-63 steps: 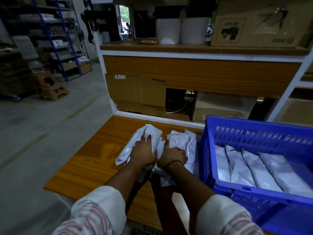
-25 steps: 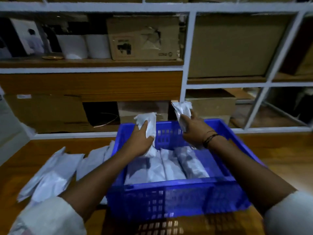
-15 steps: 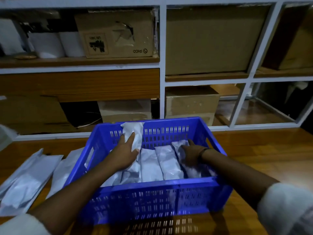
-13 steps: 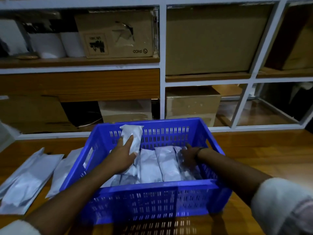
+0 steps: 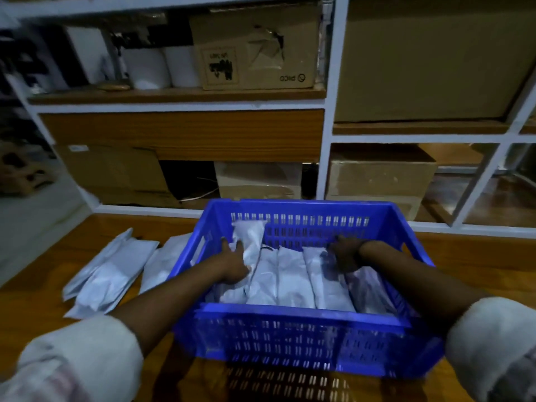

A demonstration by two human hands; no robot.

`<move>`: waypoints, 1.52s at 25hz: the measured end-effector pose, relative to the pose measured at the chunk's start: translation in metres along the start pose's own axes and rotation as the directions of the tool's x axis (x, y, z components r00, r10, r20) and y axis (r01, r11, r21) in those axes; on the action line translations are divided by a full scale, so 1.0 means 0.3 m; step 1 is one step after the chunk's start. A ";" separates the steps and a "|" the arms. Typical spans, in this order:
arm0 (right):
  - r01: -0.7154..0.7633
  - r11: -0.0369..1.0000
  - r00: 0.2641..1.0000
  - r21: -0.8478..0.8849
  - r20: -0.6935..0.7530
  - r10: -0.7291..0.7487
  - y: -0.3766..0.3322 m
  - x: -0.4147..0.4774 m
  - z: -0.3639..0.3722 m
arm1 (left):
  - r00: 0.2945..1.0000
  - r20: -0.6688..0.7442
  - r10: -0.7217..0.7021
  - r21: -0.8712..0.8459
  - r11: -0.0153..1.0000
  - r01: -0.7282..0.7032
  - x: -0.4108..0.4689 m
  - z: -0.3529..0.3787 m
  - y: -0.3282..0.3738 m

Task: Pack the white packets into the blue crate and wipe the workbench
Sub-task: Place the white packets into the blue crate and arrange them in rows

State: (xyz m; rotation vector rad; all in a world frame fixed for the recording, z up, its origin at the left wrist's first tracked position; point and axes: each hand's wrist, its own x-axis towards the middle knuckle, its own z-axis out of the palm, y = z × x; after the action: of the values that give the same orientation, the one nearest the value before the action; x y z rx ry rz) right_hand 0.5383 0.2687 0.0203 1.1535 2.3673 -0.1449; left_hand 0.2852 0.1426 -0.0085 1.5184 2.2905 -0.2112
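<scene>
The blue crate [image 5: 298, 338] stands on the wooden workbench [image 5: 34, 288] in front of me. Several white packets [image 5: 293, 277] lie side by side inside it. My left hand [image 5: 232, 264] is inside the crate at its left end, gripping a white packet [image 5: 251, 236] whose top leans against the far wall. Over at the crate's right end my right hand [image 5: 345, 253] presses flat on another packet [image 5: 327, 274], fingers spread. More loose white packets [image 5: 107, 274] lie on the bench left of the crate.
A white-framed shelf unit [image 5: 326, 140] rises behind the bench, holding cardboard boxes [image 5: 255, 53] and white rolls [image 5: 150, 68]. The bench's left edge drops to grey floor [image 5: 26, 221]. Bare wood shows right of the crate.
Both hands carried a packet each from the bench pile into the crate and lowered them. Over the last half second the right hand flattened onto its packet; the left stayed on its own.
</scene>
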 end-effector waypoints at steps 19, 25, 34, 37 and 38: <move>0.140 0.985 0.986 0.104 -0.107 -0.129 -0.420 0.189 -0.060 | 0.982 0.188 0.031 0.246 0.966 -0.078 0.060 0.045 -0.036; 0.128 0.981 0.984 0.146 -0.140 -0.107 -0.412 0.192 -0.036 | 0.942 0.323 0.085 0.104 0.987 -0.125 0.120 0.064 -0.106; 0.130 0.969 0.932 0.208 -0.358 -0.048 -0.436 0.112 -0.156 | 0.826 -0.517 0.223 0.020 0.969 -0.248 -0.011 -0.135 -0.112; 0.115 0.958 0.883 0.264 -0.468 0.023 -0.502 0.092 -0.244 | 0.697 -0.699 0.161 -0.111 0.938 -0.328 -0.064 -0.267 -0.238; 0.117 0.948 0.871 0.297 -0.490 0.046 -0.537 0.087 -0.275 | 0.699 -0.705 0.122 -0.160 0.932 -0.324 -0.075 -0.305 -0.298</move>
State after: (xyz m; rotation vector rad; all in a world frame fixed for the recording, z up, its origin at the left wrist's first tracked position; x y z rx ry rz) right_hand 0.3699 0.2098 0.0603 1.4343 2.8968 -0.2850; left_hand 0.1904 0.1176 0.0766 1.9188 2.4473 0.8586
